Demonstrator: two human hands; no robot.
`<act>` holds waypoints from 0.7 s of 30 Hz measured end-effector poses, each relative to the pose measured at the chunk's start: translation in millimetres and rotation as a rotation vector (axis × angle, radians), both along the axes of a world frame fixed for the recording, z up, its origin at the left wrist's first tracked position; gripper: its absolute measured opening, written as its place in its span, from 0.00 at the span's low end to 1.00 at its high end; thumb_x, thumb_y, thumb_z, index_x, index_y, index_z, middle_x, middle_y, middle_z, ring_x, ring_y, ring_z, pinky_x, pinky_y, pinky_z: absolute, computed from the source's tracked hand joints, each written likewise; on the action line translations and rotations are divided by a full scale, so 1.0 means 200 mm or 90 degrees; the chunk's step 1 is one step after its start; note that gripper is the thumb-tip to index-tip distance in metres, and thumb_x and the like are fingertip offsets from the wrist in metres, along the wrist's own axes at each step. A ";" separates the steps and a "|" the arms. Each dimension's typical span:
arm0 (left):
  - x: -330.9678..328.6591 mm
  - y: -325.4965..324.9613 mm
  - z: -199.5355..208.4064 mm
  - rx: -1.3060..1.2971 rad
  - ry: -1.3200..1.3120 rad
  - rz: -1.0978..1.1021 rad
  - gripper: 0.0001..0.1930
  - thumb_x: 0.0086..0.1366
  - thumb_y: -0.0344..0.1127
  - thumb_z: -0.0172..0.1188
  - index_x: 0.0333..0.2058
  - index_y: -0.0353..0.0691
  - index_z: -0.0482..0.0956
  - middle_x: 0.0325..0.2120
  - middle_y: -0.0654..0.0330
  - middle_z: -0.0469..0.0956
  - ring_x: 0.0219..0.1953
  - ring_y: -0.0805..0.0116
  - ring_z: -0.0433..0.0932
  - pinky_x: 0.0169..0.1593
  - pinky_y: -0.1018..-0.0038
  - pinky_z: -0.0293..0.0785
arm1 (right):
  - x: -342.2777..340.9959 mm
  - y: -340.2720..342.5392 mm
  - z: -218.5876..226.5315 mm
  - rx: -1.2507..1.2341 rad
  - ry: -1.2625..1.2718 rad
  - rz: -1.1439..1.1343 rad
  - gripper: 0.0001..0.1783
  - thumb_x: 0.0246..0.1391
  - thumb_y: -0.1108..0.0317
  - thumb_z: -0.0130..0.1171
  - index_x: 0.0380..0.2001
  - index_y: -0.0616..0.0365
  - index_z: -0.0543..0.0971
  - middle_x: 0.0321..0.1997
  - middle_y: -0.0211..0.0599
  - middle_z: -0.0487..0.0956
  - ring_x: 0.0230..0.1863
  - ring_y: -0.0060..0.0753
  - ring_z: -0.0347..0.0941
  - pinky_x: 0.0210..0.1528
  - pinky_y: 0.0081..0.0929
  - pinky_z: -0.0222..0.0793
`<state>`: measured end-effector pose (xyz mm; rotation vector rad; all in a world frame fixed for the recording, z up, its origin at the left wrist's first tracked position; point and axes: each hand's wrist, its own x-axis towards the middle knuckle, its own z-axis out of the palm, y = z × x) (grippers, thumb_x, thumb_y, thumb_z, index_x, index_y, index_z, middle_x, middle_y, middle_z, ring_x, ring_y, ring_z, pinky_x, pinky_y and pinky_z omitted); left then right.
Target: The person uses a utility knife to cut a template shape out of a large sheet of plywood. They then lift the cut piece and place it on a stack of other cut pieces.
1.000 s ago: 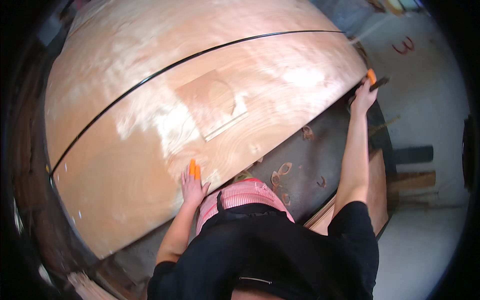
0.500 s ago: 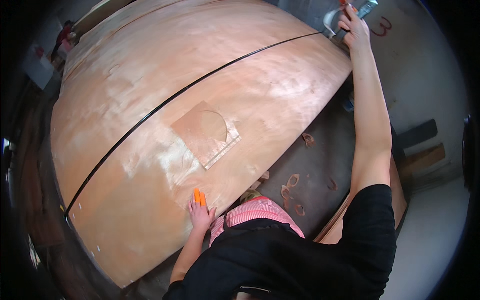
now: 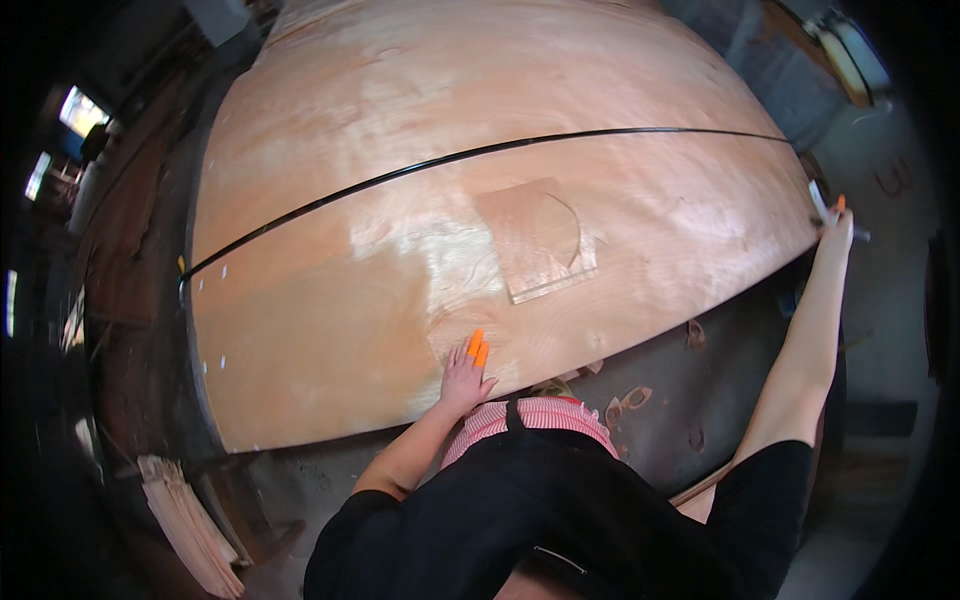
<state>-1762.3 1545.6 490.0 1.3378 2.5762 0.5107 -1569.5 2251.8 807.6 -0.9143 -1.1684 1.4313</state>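
Note:
A large sheet of pale wood veneer [image 3: 330, 350] fills the work surface. My left hand [image 3: 464, 382] lies flat on its near edge, fingers stretched out, two of them in orange finger covers. At the sheet's far right corner my right hand [image 3: 839, 224], arm outstretched, is closed round a small whitish and dark object, too blurred to name. A squarish veneer patch [image 3: 515, 240] with a curved line on it lies on the sheet, just beyond my left hand. A long thin black strip [image 3: 440, 160] crosses the sheet from left to right.
Ring-shaped veneer scraps [image 3: 636, 398] lie on the dark floor by the near edge. Stacked veneer strips [image 3: 185, 520] stand at the lower left. A pale oblong object [image 3: 850, 58] is at the upper right. Small white bits [image 3: 222, 362] dot the sheet's left edge.
The view has swung, so the sheet appears shifted right and turned. My right hand has come nearer along the sheet's right end. My left hand stays flat on the veneer.

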 end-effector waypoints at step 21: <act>0.03 0.05 -0.07 0.086 0.022 -0.004 0.33 0.50 0.46 0.55 0.51 0.33 0.59 0.53 0.50 0.55 0.58 0.57 0.51 0.58 0.60 0.46 | -0.35 -2.47 -1.51 -0.021 -0.400 0.767 0.15 0.50 0.67 0.49 0.42 0.60 0.67 0.17 0.23 0.64 0.16 0.16 0.58 0.18 0.15 0.55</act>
